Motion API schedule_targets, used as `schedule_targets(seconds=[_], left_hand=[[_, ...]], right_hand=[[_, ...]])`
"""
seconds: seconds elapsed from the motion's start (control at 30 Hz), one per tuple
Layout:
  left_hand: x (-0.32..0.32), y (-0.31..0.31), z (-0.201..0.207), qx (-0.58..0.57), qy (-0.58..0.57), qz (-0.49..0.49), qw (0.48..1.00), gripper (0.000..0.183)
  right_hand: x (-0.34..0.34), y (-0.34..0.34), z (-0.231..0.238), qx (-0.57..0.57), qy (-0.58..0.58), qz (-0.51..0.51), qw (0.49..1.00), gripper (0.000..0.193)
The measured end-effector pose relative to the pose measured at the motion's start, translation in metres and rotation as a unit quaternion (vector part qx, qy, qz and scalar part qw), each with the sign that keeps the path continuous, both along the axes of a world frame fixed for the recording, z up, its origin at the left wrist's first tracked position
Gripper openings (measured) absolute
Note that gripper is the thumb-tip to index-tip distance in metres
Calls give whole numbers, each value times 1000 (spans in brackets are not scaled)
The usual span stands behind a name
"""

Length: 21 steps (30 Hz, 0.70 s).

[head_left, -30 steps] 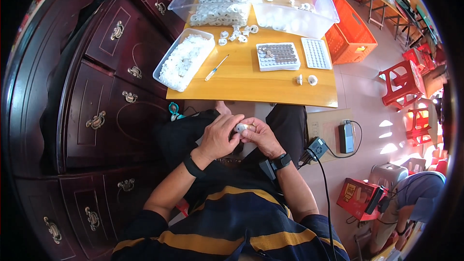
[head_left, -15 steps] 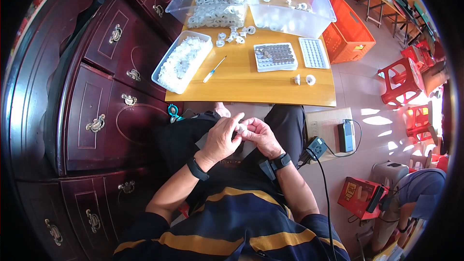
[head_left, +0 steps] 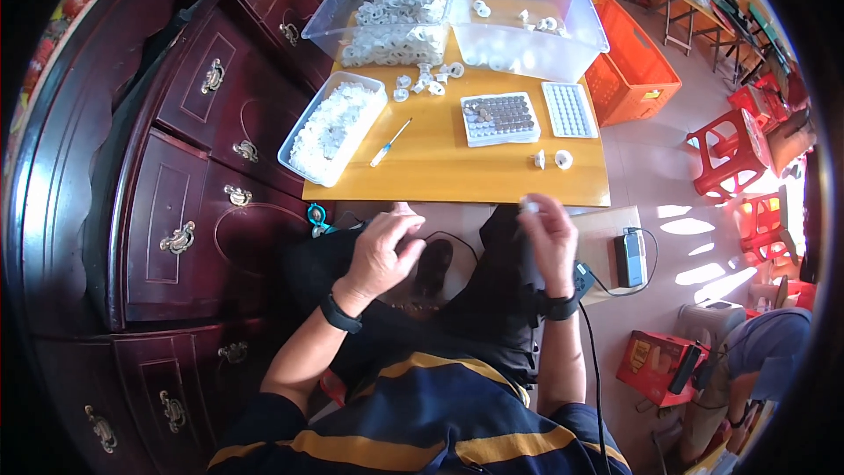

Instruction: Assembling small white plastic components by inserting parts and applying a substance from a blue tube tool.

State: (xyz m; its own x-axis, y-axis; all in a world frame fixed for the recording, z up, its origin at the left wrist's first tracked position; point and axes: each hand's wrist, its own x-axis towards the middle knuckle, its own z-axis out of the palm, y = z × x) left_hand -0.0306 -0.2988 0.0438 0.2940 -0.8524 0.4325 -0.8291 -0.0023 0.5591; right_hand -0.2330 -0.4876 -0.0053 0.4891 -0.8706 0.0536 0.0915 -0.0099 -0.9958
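In front of the table's near edge, my right hand [head_left: 552,239] pinches a small white plastic piece [head_left: 528,204] between thumb and fingertips. My left hand [head_left: 380,251] hovers over my lap, thumb and fingers apart, with nothing visible in it. Closest to the right hand on the wooden table [head_left: 440,171] are two white round parts, one on its side [head_left: 540,158] and one facing up [head_left: 563,159]. Behind them stand a white tray with rows of silver discs [head_left: 499,118] and a white dimpled tray [head_left: 570,111].
A white box [head_left: 374,92] of small translucent pieces stands at the left, beside a slim blue-handled tool [head_left: 391,142]. Two clear bins [head_left: 321,28] [head_left: 580,35] with white parts stand behind. An orange crate [head_left: 637,79] is right; a drawer cabinet [head_left: 176,176] is left. A person [head_left: 760,356] bends at lower right.
My hands, together around a small white piece before, have separated. The right has moved right and toward the table with the piece; the left has drawn slightly left and opened.
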Motion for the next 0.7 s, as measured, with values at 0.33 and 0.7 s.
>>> schedule_targets(seconds=[0.33, 0.7], left_hand=[[107, 18, 23, 18, -61, 154, 986, 17], [183, -15, 33, 142, -78, 196, 967, 15]], right_hand=[[-7, -71, 10, -360, 331, -155, 858, 30], [8, -28, 26, -215, 145, -146, 955, 29]])
